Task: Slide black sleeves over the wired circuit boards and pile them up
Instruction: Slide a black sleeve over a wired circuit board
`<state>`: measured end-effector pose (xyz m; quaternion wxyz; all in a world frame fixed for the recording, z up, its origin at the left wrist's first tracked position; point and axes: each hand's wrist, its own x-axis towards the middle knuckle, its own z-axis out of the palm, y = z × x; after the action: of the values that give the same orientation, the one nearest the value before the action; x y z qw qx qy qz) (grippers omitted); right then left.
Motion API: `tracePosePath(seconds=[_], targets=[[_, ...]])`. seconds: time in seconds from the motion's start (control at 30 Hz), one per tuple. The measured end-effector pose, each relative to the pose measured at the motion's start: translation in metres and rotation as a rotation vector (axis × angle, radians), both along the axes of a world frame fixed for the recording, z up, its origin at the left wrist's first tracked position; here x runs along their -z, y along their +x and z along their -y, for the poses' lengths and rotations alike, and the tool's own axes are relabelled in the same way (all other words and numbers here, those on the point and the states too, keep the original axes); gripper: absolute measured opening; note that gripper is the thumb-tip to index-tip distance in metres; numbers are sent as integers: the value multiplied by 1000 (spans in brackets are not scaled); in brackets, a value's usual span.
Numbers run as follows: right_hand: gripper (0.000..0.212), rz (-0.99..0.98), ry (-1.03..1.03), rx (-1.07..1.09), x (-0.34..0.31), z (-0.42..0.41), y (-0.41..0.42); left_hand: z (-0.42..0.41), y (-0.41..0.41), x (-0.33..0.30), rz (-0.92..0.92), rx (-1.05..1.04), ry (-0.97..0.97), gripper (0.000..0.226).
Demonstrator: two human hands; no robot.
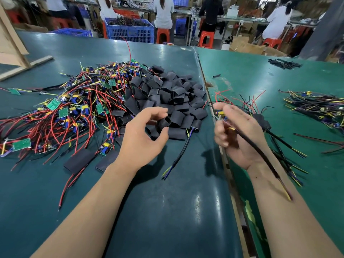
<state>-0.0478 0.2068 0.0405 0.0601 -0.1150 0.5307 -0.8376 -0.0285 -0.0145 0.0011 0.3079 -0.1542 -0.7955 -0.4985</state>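
The left hand [143, 135] pinches one black sleeve [164, 124] between thumb and curled fingers, lifted just off the near edge of the sleeve heap [167, 95], its mouth squeezed open into a tube, probably so a board can enter without snagging. The right hand [236, 131] is closed around one wired circuit board [221, 114], blue and yellow parts showing at its fingertips; the board's black cable [260, 155] trails down across the wrist and forearm, likely kept out of the way so the board end leads. Sleeve and board are apart, facing each other across the gap between the hands, so the sliding step looks about to start and is not yet done.

Beyond and outward of the left hand sprawls the supply of bare boards [65, 112] with red and black leads, too tangled to count; the loose sleeves beyond its fingers are likewise too many to count. Two flattened sleeves [79, 161] lie near the left wrist. Just behind the right hand sits a small cluster of sleeved boards [262, 121], number unclear, presumably the finished pile; farther outward lies another bundle of wired boards [316, 110]. Everything rests on the green table [167, 211]
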Motion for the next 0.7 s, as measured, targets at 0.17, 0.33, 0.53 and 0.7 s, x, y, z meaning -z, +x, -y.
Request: tracePosePath(seconds=[0.17, 0.33, 0.53, 0.7], targets=[[57, -51, -184, -60, -2, -3, 0, -1, -1, 1, -12, 2, -9, 37], [33, -69, -176, 45, -2, 3, 1, 0, -1, 2, -19, 9, -10, 38], [32, -32, -288, 48, -6, -8, 0, -2, -2, 2, -23, 5, -9, 38], [36, -46, -324, 21, -8, -13, 3, -2, -3, 2, -31, 5, -8, 39]])
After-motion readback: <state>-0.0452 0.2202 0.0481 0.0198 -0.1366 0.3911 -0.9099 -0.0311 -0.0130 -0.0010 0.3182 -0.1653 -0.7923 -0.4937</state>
